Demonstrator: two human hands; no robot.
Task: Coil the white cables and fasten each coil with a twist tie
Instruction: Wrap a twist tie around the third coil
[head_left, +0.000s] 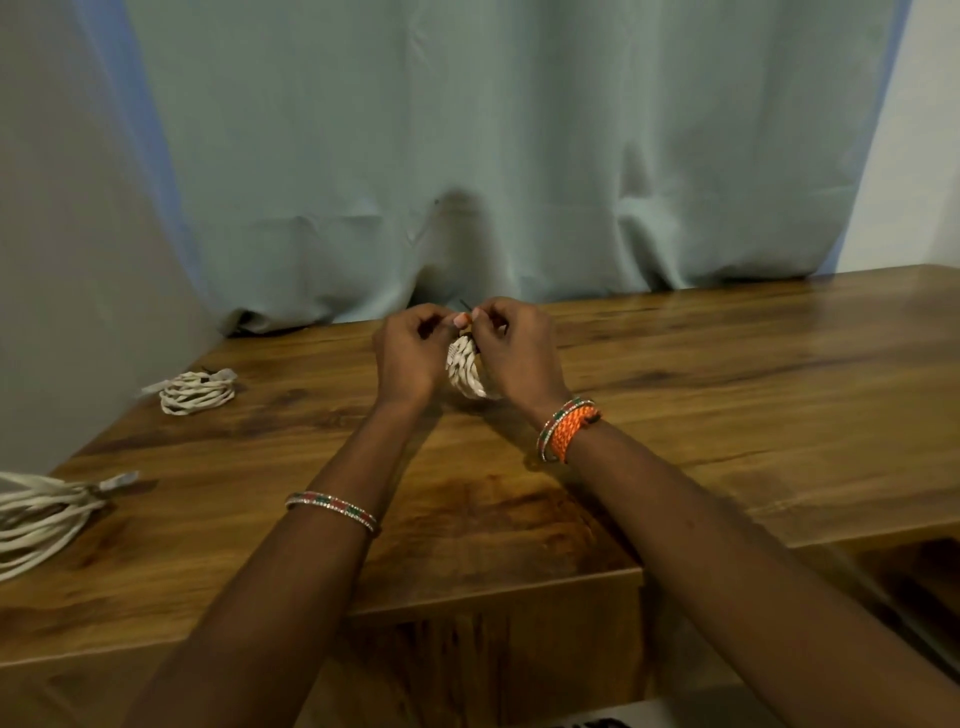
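Left hand (408, 351) and right hand (511, 348) pinch the twist tie (464, 306) — coil (464, 371) half hidden

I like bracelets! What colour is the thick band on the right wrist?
Orange, the band beside a thin beaded bangle. Head view shows it.

One head-worn view looks forward and down. It sits close above the wooden table (727, 415). A curtain (467, 156) fills the far side.
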